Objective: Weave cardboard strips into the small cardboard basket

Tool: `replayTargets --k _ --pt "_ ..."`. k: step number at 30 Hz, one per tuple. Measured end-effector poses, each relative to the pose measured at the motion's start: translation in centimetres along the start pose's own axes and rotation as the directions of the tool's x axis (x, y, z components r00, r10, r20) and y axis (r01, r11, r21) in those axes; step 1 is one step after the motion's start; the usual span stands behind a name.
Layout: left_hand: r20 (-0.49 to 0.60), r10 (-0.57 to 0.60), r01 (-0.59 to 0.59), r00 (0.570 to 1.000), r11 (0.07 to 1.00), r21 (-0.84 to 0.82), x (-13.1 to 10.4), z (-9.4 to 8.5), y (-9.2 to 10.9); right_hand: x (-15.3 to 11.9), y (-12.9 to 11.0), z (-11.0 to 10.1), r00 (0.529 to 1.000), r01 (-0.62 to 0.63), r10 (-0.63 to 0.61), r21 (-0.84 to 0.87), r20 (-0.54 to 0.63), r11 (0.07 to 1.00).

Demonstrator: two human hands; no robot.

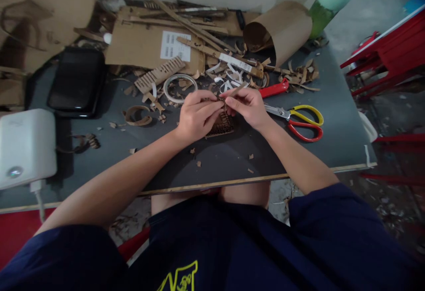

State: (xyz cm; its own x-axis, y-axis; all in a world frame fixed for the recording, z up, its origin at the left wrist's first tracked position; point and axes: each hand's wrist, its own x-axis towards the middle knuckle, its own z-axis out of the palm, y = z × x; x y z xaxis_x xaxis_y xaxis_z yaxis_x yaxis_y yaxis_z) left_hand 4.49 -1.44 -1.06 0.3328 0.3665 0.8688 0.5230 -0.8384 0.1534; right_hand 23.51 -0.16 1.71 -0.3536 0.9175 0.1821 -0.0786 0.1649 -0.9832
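A small brown corrugated cardboard piece [223,126] lies on the dark table under my hands. My left hand [199,116] is closed over its upper left part, fingertips pinched at its top edge. From the right, my right hand [245,107] pinches a thin cardboard strip [239,89] that points up and right. The fingertips of both hands nearly meet above the piece and hide part of it. Just right of my right hand are scissors [294,116] with yellow and red handles, and a red-handled tool [274,89].
Behind the hands lie a white tape ring [166,91], cardboard scraps, long strips and a flat cardboard sheet [133,38]. A cardboard tube [292,25] stands at back right. A black box [77,80] and white device [28,145] are left. The table's front edge [215,185] is near.
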Motion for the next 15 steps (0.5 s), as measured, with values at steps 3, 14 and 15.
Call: replayTargets --k 3,14,15 --pt "0.005 0.033 -0.033 0.999 0.999 -0.032 0.0 0.06 0.0 -0.05 -0.1 0.12 1.0 0.013 -0.014 -0.033 -0.022 0.999" --pt "0.106 0.112 -0.107 0.988 0.993 -0.057 -0.35 -0.08 0.2 0.18 0.25 -0.03 0.971 -0.221 0.208 0.104 0.122 0.97" --pt "0.136 0.081 -0.075 0.987 0.996 -0.047 -0.42 -0.14 0.19 0.17 0.3 0.01 0.978 -0.194 0.184 0.091 0.102 0.977"
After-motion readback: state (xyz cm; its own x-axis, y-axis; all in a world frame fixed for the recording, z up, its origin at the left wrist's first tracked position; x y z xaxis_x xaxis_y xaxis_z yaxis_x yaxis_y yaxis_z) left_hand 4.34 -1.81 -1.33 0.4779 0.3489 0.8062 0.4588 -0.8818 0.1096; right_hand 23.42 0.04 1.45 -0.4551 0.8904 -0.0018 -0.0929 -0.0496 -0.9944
